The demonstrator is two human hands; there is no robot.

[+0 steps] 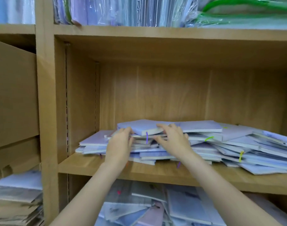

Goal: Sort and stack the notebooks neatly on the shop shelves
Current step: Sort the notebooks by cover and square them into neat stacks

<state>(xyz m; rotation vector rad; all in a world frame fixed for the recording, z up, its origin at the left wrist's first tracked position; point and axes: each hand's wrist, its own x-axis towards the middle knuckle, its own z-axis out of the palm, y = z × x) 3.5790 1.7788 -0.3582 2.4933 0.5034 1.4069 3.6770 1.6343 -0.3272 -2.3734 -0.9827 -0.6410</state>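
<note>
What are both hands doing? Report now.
Left hand: grips the notebook pile's left edge.
Right hand: fingers curled over the top notebook.

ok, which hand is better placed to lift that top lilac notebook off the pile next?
Probably right. The right hand already has fingers curled over the top notebook's front edge. The left hand sits lower, at the left of the messy pile, better placed to steady it.
</note>
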